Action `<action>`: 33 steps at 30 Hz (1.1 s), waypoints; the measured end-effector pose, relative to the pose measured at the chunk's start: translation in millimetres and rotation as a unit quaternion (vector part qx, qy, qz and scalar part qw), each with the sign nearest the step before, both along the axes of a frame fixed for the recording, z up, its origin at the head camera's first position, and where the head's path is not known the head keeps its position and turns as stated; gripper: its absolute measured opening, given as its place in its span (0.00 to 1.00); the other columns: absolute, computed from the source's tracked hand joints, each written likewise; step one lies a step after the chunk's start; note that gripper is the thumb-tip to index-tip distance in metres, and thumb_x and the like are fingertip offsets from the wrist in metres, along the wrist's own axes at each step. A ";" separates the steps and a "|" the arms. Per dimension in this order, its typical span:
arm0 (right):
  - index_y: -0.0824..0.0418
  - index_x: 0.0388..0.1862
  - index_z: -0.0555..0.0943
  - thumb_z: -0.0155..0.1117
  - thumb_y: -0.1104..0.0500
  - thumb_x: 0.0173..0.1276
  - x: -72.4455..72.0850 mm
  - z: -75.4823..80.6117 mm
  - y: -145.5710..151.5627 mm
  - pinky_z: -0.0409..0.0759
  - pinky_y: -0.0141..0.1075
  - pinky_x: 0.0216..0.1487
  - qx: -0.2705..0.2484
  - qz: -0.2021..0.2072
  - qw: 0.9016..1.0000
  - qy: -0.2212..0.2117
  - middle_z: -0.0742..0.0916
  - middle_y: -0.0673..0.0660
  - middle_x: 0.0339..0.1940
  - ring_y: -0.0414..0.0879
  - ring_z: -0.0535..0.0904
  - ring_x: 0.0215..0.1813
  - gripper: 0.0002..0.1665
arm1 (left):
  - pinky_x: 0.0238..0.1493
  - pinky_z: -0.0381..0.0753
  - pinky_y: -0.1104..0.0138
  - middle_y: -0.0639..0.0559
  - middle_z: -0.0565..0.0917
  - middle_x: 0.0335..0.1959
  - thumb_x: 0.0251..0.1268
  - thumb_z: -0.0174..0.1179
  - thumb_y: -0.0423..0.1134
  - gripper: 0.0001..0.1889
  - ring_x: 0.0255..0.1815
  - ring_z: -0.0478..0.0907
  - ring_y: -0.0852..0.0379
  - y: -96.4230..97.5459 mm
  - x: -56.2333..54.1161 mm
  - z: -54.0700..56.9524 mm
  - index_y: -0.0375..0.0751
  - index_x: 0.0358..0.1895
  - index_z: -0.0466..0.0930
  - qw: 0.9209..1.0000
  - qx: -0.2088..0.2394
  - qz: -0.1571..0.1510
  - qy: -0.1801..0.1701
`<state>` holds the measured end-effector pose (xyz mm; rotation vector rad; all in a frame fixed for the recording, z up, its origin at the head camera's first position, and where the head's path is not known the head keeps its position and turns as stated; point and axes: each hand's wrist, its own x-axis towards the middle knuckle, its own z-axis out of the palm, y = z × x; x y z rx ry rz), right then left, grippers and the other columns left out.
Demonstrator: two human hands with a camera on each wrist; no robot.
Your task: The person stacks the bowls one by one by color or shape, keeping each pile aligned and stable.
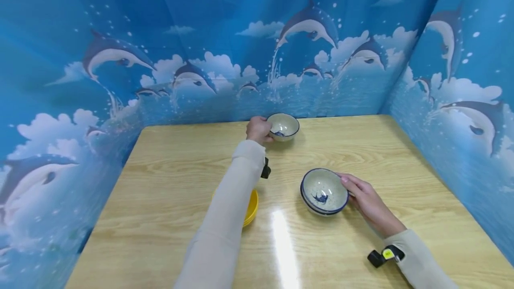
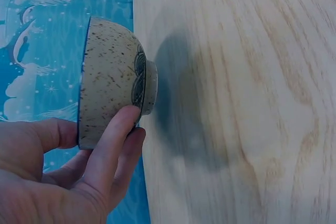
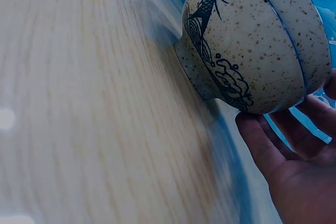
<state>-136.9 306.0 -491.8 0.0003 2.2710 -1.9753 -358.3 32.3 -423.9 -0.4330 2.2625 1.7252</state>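
Observation:
At the far edge of the table, my left hand pinches a speckled ceramic bowl with a dark blue rim, thumb at the rim and fingers against the outside. In the left wrist view this bowl is off the table, its shadow beside its foot. Nearer, my right hand grips two nested bowls of the same kind by their right side. A blue fish picture shows inside the upper one. The right wrist view shows the fingers under the lower bowl, which has a blue drawing outside.
Yellow bowls, stacked, stand left of the table's middle, partly hidden by my left sleeve. The wooden table meets a blue dolphin-print curtain at the back and sides.

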 end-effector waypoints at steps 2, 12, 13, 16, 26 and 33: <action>0.78 0.82 0.64 0.49 0.48 0.92 -0.2 0.4 0.0 0.83 0.23 0.62 -0.002 -0.002 1.000 0.001 0.84 0.29 0.59 0.25 0.82 0.61 0.38 | 0.54 0.94 0.54 0.35 0.82 0.70 0.85 0.56 0.34 0.25 0.55 0.91 0.40 -1.8 0.2 3.6 0.41 0.80 0.74 1.000 0.007 -0.009 0.000; 0.79 0.81 0.65 0.51 0.48 0.91 -2.1 -2.4 0.5 0.85 0.23 0.61 -0.005 -0.021 1.000 -0.001 0.84 0.30 0.58 0.26 0.83 0.60 0.38 | 0.52 0.95 0.56 0.39 0.84 0.69 0.86 0.56 0.37 0.24 0.31 0.84 0.55 -3.5 2.9 21.2 0.43 0.80 0.74 0.997 -0.019 -0.070 0.024; 0.79 0.81 0.64 0.51 0.47 0.91 -2.1 -2.5 0.6 0.84 0.23 0.61 -0.006 -0.019 1.000 -0.001 0.84 0.30 0.58 0.25 0.83 0.60 0.39 | 0.52 0.95 0.56 0.39 0.84 0.69 0.87 0.56 0.37 0.24 0.31 0.84 0.55 -3.6 4.7 23.6 0.43 0.80 0.74 0.997 -0.018 -0.077 0.027; 0.78 0.81 0.65 0.51 0.46 0.91 -1.1 -2.3 0.8 0.85 0.24 0.61 -0.004 -0.019 1.000 -0.005 0.84 0.30 0.58 0.26 0.83 0.60 0.39 | 0.50 0.95 0.57 0.38 0.85 0.66 0.87 0.56 0.38 0.25 0.37 0.87 0.52 -3.8 11.3 30.9 0.42 0.81 0.73 0.994 -0.008 -0.103 0.038; 0.77 0.81 0.65 0.51 0.45 0.91 0.7 -0.1 1.6 0.85 0.24 0.61 0.004 -0.022 1.000 -0.011 0.84 0.30 0.59 0.26 0.83 0.60 0.40 | 0.50 0.95 0.57 0.34 0.85 0.63 0.87 0.55 0.37 0.24 0.46 0.89 0.46 4.9 38.7 50.9 0.39 0.80 0.73 0.980 0.008 -0.194 0.043; 0.81 0.80 0.64 0.51 0.49 0.91 -0.7 -1.2 0.6 0.85 0.23 0.59 -0.021 -0.023 1.000 0.001 0.86 0.28 0.56 0.26 0.84 0.58 0.38 | 0.49 0.95 0.54 0.38 0.89 0.54 0.83 0.57 0.34 0.22 0.43 0.90 0.48 13.8 57.0 48.2 0.40 0.75 0.79 0.975 0.025 -0.217 0.032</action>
